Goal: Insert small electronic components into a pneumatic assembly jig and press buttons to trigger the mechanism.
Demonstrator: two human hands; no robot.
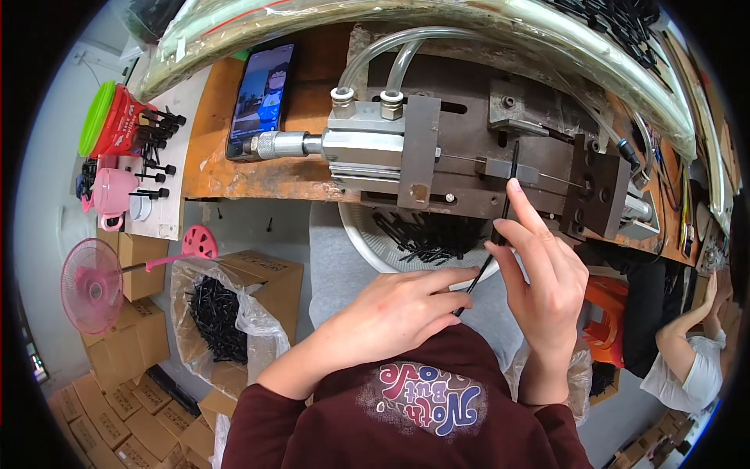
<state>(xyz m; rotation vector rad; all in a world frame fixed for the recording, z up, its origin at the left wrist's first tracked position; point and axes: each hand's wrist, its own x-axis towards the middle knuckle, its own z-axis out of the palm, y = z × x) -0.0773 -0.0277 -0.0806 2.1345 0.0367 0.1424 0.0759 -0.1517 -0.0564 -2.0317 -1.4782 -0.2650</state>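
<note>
My right hand [548, 270] pinches a slim black plastic rod [508, 205] between thumb and fingers, its index finger stretched along it. The rod's far end lies over a small grey block [496, 169] on the metal fixture [469, 187]. To its left, my left hand [406, 309] has its fingers closed around a thin black length [473, 289] near my lap. Whether this is a second rod or the same one continuing, I cannot tell. Below the fixture, a white basin [363, 254] holds many similar black rods [426, 234].
A pneumatic cylinder [363, 152] with clear hoses [406, 59] is mounted on the bench. A phone [264, 98] lies behind it. At left are a pink fan [94, 285], a bag of black parts [215, 320] and cartons [129, 344]. Another person's arm [687, 328] shows at right.
</note>
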